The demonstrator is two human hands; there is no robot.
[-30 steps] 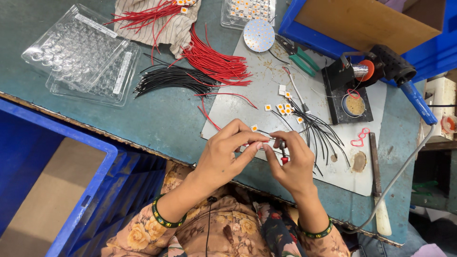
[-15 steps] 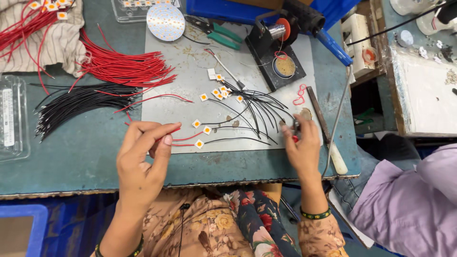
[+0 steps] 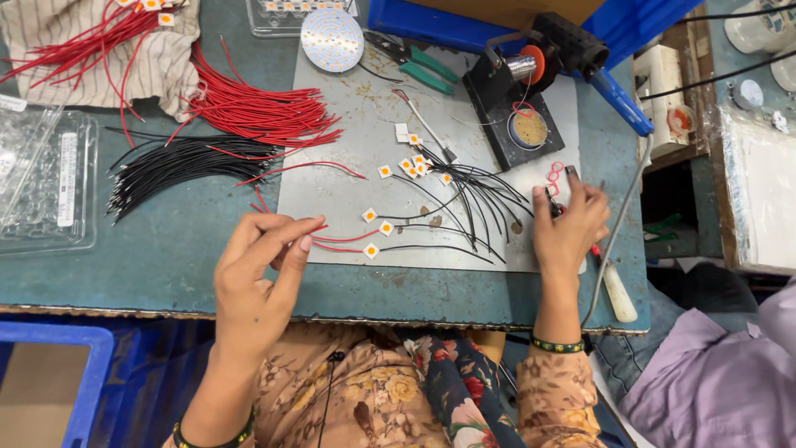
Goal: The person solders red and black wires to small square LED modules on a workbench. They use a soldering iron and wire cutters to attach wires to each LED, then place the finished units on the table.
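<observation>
My left hand (image 3: 259, 270) hovers over the table's front edge, thumb and forefinger pinched on a thin red wire (image 3: 340, 240) that leads to a small square LED chip (image 3: 371, 250). More chips (image 3: 412, 165) with black wires (image 3: 468, 195) soldered on lie fanned across the grey mat (image 3: 348, 141). My right hand (image 3: 569, 226) is at the mat's right edge, closed around the shaft of a soldering iron. The iron's pale handle (image 3: 618, 292) sticks out below the hand toward me.
Loose red wires (image 3: 253, 112) and black wires (image 3: 178, 162) lie left of the mat. A solder stand with spool (image 3: 521, 99), green-handled pliers (image 3: 423, 70), a round LED disc (image 3: 332, 38) and a clear tray (image 3: 46, 178) sit around. Blue crates (image 3: 50, 373) are below. Another person's lilac sleeve (image 3: 713, 382) is lower right.
A second ago both hands held a small piece together in front of me. They have parted: the right hand went to the iron at the right, the left to the red wire.
</observation>
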